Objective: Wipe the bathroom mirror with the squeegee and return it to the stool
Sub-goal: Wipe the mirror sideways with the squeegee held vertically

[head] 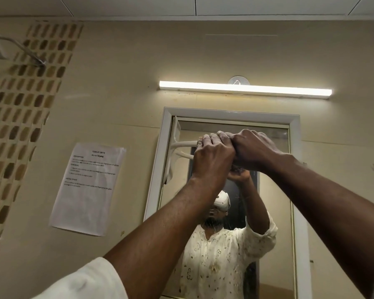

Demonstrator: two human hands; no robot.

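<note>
A white squeegee stands with its blade upright against the top left corner of the mirror, right beside the white frame. Its forked handle runs to the right into my left hand, which is wrapped around it. My right hand is clasped over the left hand's fingers on the same handle. Both arms reach up across the glass. The mirror reflects a person in a white patterned shirt with raised arms. The stool is out of view.
A lit tube light hangs above the mirror. A printed paper sheet is stuck to the beige wall on the left. A strip of brown mosaic tiles and a metal shower arm are at far left.
</note>
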